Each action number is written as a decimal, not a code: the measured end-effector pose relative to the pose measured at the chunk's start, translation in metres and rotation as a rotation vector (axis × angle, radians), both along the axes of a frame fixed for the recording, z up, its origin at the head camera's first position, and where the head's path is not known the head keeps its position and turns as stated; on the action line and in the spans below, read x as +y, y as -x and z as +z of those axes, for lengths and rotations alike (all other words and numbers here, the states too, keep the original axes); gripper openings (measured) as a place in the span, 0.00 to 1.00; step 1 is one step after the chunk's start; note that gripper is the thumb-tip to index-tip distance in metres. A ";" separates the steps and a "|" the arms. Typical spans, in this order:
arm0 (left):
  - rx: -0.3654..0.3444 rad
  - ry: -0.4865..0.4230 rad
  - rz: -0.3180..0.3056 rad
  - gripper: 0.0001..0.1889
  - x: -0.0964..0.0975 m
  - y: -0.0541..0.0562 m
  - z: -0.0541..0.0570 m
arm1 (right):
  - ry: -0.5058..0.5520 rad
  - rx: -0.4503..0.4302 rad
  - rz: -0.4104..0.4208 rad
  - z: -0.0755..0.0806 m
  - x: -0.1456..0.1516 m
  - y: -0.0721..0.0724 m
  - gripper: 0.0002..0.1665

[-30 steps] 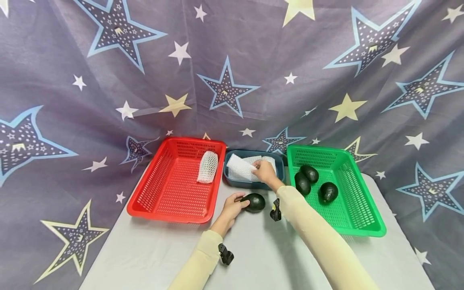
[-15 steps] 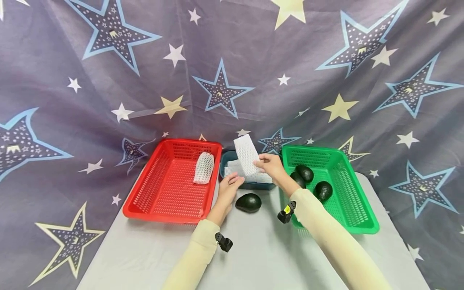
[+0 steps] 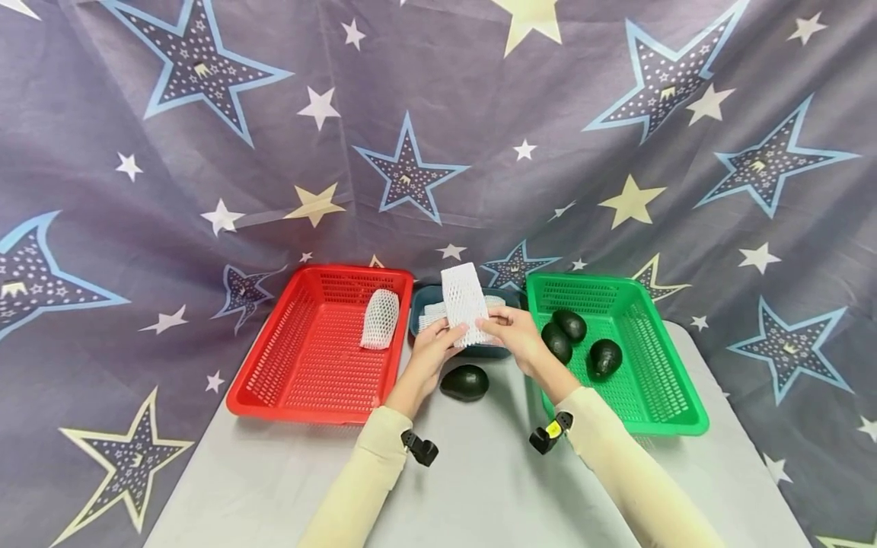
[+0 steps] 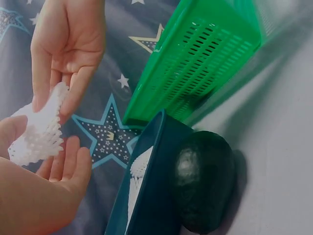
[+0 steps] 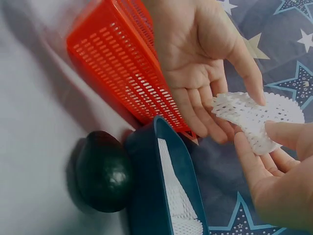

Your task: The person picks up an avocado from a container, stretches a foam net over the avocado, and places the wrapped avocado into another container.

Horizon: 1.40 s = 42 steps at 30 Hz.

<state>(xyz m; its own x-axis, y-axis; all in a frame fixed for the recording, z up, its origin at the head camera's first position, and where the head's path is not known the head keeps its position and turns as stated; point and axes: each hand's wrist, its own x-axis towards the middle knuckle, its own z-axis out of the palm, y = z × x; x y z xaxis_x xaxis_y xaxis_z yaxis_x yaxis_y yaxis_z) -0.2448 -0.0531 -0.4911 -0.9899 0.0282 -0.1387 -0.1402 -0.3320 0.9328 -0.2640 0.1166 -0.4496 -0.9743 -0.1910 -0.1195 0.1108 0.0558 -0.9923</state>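
A white foam net sleeve [image 3: 464, 303] is held up over the blue bin [image 3: 416, 326] by both hands. The left hand [image 3: 435, 350] pinches its near left edge, thumb on top and fingers beneath. From the other side the right hand [image 3: 517, 335] grips it between thumb and fingers. In both wrist views the sleeve's near end shows as a frilly mesh edge, partly spread. A dark avocado [image 3: 465, 383] lies on the table just in front of the bin, below the hands. More white net sleeves [image 5: 178, 200] lie inside the bin.
To the left stands a red basket [image 3: 301, 415] with one net-wrapped item [image 3: 380, 318] in it. The green basket [image 3: 658, 426] on the right holds three avocados, one of them an avocado [image 3: 604, 358] lying apart. A star-print cloth [image 3: 438, 114] hangs behind the table.
The right hand has lifted the net sleeve out of the blue bin and turned it more upright. The left hand has let go of the avocado and taken hold of the sleeve.
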 end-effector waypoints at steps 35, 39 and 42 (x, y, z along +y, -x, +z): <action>-0.120 -0.047 -0.230 0.20 -0.003 -0.010 -0.012 | 0.023 0.093 0.199 -0.013 0.016 -0.025 0.22; -0.098 0.010 -0.280 0.20 -0.003 -0.012 -0.015 | -0.029 0.110 0.185 -0.016 0.013 -0.025 0.22; -0.071 0.028 -0.292 0.20 -0.004 -0.014 -0.015 | -0.046 0.105 0.153 -0.017 0.010 -0.026 0.24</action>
<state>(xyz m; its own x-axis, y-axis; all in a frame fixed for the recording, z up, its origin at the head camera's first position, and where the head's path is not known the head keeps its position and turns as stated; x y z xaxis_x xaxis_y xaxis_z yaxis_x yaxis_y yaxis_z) -0.2310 -0.0568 -0.5057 -0.9283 0.3053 -0.2121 -0.2911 -0.2423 0.9255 -0.2384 0.1269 -0.4665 -0.9419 -0.3346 -0.0305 -0.0070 0.1101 -0.9939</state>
